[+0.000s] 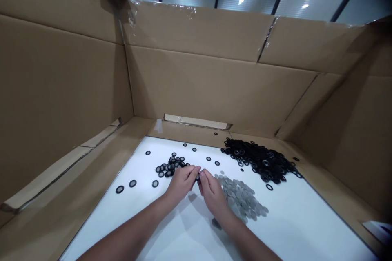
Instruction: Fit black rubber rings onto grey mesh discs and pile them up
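Note:
My left hand point(183, 179) and my right hand point(211, 189) meet over the middle of a white board point(306, 220). Both are closed, fingertips pinching a small black ring point(198, 177) between them; whether a grey disc sits inside it is hidden by the fingers. Beside my right hand lies a heap of thin grey discs point(241, 200). Beyond my left hand is a smaller pile of black rings with grey centres point(170, 166). A large heap of plain black rings point(260, 159) covers the board's far right edge.
Tall cardboard walls point(196, 77) enclose the board at the back and both sides. Several grey-centred rings point(132, 183) lie scattered on the left and far parts of the board. One loose black ring point(269, 186) lies in front of the black heap.

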Demonstrator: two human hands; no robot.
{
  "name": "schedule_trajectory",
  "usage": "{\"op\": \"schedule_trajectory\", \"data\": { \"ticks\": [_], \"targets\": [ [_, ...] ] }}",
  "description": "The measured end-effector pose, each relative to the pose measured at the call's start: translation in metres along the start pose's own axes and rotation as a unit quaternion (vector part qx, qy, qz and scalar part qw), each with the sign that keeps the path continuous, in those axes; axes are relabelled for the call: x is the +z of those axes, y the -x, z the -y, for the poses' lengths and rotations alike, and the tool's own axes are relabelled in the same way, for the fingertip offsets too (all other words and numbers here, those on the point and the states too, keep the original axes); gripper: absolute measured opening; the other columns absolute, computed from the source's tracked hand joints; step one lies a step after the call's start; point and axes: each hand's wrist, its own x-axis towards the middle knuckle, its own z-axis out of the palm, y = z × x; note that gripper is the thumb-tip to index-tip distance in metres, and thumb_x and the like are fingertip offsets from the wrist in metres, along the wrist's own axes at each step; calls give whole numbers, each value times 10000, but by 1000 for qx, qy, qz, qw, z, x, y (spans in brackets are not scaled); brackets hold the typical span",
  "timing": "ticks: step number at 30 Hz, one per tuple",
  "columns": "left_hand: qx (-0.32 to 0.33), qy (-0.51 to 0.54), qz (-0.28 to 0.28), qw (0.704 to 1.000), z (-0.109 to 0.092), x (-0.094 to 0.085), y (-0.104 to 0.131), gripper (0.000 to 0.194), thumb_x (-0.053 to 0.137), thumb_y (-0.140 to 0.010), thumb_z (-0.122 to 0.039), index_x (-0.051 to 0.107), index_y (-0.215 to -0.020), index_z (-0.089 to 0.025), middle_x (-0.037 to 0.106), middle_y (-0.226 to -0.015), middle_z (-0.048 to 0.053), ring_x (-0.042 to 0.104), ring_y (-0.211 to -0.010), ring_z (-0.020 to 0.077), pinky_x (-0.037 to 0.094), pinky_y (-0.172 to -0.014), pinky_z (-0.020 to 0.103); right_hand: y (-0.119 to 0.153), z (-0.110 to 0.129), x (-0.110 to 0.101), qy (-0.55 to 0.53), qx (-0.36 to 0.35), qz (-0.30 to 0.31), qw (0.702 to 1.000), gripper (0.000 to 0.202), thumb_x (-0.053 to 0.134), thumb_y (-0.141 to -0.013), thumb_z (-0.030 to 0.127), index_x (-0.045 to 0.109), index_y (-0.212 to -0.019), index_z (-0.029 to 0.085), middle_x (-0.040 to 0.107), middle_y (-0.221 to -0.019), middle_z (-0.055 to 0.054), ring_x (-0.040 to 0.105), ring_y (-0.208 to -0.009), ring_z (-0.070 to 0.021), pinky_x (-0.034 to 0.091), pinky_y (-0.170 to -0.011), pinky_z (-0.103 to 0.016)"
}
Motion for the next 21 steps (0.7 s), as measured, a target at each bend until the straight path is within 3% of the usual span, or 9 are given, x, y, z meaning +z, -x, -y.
{"op": "schedule_trajectory", "data": {
  "ticks": [3,6,11,15,21],
  "targets": [
    [21,-49,-30,998,-5,-2,1,486,398,-966,-481,410,-576,-190,461,-487,-33,411,-487,111,280,-535,249,-3,-4,1,-8,8,-10,1000,388,335,-1013,433,415,-694,228,428,-551,53,425,-520,-134,332,-525,-256],
    [46,-83,-20,995,-11,-1,2,458,392,-971,-443,413,-588,-192,435,-512,-31,396,-500,115,261,-536,257,-5,-5,-1,7,9,-21,1000,423,325,-1007,463,437,-678,222,401,-535,50,396,-499,-134,302,-494,-261],
    [13,-24,-49,998,-14,11,6,499,362,-975,-484,406,-567,-199,415,-491,-22,393,-501,128,266,-526,266,-6,3,-1,37,-15,-74,997,423,328,-1009,424,421,-651,219,429,-545,39,404,-499,-131,298,-499,-263],
    [48,-15,-94,994,-14,20,11,490,373,-972,-475,394,-567,-199,411,-513,-22,379,-500,122,269,-528,269,-2,8,6,30,-23,-98,994,389,328,-1010,402,432,-684,218,475,-589,24,450,-532,-139,321,-514,-263],
    [23,10,-94,995,-18,25,12,470,338,-981,-462,357,-589,-204,399,-531,-22,385,-511,124,281,-526,267,2,8,15,25,-3,-147,989,392,329,-1008,396,403,-664,224,468,-560,25,449,-512,-141,314,-504,-266]
  ]
}}
